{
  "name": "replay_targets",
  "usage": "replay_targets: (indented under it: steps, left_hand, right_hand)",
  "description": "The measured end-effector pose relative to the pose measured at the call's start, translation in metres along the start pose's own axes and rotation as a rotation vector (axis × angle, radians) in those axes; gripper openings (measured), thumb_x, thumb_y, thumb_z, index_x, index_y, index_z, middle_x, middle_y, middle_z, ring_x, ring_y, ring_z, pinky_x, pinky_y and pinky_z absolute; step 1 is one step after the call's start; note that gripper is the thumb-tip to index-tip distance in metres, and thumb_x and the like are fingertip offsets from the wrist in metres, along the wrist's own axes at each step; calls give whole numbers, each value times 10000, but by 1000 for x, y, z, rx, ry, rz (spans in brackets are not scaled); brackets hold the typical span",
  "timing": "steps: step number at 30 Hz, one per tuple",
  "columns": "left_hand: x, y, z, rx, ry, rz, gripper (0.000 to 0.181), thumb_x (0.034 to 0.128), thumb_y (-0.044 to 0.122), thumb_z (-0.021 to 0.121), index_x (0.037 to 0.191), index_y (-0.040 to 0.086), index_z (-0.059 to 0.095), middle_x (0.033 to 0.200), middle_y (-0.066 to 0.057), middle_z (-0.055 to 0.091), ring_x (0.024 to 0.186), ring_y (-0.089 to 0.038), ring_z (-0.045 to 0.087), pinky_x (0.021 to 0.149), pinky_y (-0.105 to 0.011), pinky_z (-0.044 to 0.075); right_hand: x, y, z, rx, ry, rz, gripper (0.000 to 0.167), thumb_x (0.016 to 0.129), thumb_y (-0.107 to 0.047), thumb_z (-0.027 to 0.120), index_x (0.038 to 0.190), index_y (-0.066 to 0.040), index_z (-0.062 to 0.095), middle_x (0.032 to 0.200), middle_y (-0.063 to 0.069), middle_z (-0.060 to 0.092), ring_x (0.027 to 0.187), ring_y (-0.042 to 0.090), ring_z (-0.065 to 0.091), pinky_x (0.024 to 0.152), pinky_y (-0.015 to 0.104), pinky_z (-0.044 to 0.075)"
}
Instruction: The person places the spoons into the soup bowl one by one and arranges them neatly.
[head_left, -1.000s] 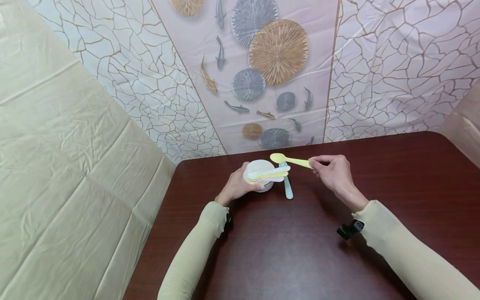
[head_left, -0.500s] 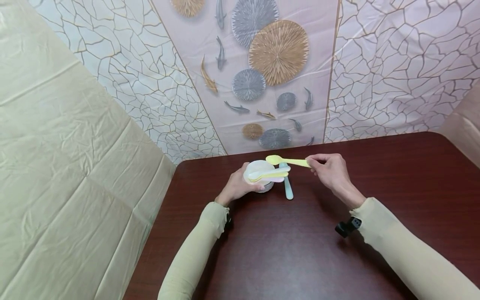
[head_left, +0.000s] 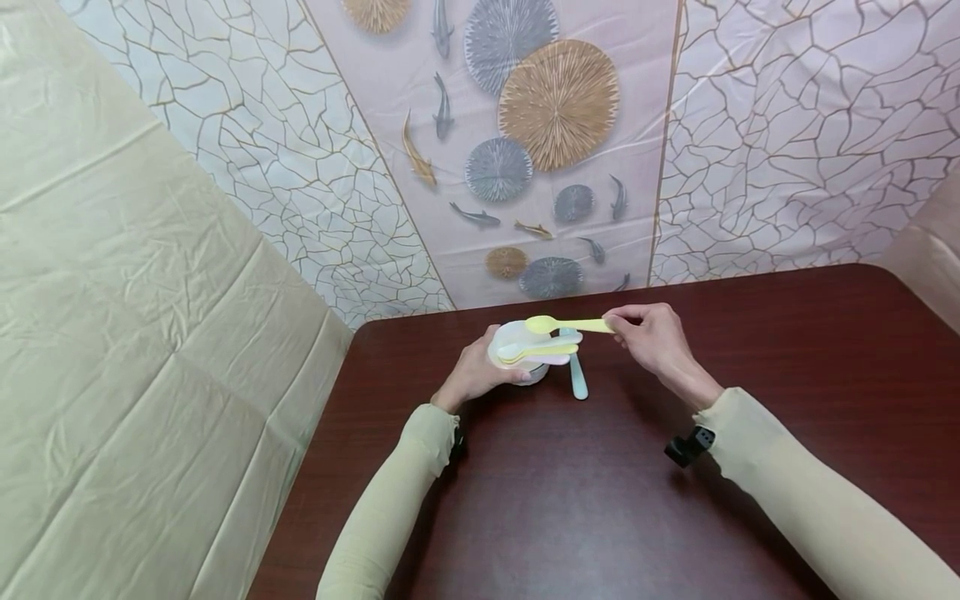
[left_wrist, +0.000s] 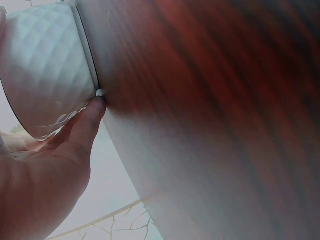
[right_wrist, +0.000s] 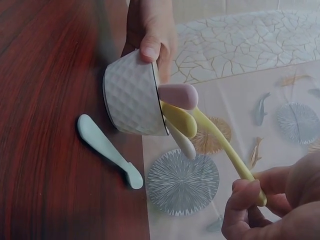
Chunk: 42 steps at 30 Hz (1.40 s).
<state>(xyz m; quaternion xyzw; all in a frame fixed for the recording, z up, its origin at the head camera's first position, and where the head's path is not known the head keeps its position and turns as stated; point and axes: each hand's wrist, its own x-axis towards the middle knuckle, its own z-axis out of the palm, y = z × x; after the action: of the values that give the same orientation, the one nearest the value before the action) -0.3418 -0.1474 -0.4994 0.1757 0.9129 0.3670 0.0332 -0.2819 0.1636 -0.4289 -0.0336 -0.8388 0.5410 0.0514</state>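
My left hand [head_left: 476, 371] holds a small white bowl [right_wrist: 131, 95] with a diamond-textured outside and a dark rim line. In the right wrist view its thumb lies at the rim. Inside the bowl lean a pink spoon [right_wrist: 180, 96], a yellow spoon [right_wrist: 181, 120] and a whitish spoon [right_wrist: 184, 145], their handles sticking out over the edge. Between thumb and fingers, my right hand [head_left: 652, 337] pinches another yellow spoon [head_left: 577, 325] by its handle end. That spoon's head is over the bowl's opening; whether it touches the bowl is unclear.
A pale blue-green spoon [head_left: 578, 379] lies on the dark red-brown table [head_left: 570, 500], just right of the bowl. Behind the table's far edge hangs a patterned cloth [head_left: 555, 108]. A beige cloth wall [head_left: 135, 333] slopes along the left.
My right hand has moved left with the yellow spoon, bringing its head from beside the bowl to over it. My left hand and the bowl have stayed in place.
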Motion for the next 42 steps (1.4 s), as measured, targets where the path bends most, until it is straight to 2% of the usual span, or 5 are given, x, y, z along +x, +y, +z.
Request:
replay_targets:
  steps: [14, 26, 33, 40, 42]
  left_hand:
    - [-1, 1, 0, 4, -3, 3, 904, 772, 462, 978, 1521, 256, 516, 1397, -43, 705, 1231, -249, 653, 1078, -455, 514]
    - [-1, 0, 0, 5, -4, -6, 933, 777, 470, 974, 1546, 235, 502, 1414, -65, 696, 1246, -264, 647, 1090, -472, 511]
    - [0, -2, 1, -2, -8, -6, 929, 781, 463, 975, 1548, 240, 500, 1416, -54, 693, 1249, -257, 644, 1091, -471, 510]
    - [0, -2, 0, -4, -15, -6, 931, 791, 458, 971, 1556, 226, 495, 1420, -53, 691, 1246, -255, 644, 1090, -471, 512]
    - [0, -1, -1, 0, -19, -9, 933, 795, 464, 967, 1560, 217, 494, 1420, -57, 691, 1243, -256, 646, 1088, -468, 512]
  right_hand:
    - [9, -2, 6, -24, -52, -26, 245, 1079, -181, 673, 1181, -10, 815, 768, -57, 714, 713, 64, 622, 614, 222, 494]
    - [19, -2, 13, -55, -63, -57, 243, 1059, -196, 687, 1152, -20, 827, 736, -32, 723, 666, 54, 601, 580, 231, 445]
    - [23, 0, 19, -66, -65, -60, 234, 1053, -186, 685, 1146, -27, 829, 797, 79, 756, 641, 56, 568, 561, 231, 423]
    - [27, 2, 23, -85, -72, -51, 244, 1058, -200, 677, 1162, -40, 829, 764, -2, 731, 658, 83, 569, 574, 245, 422]
    - [28, 2, 24, -90, -77, -48, 249, 1064, -202, 673, 1173, -38, 827, 802, 44, 749, 665, 101, 569, 574, 252, 419]
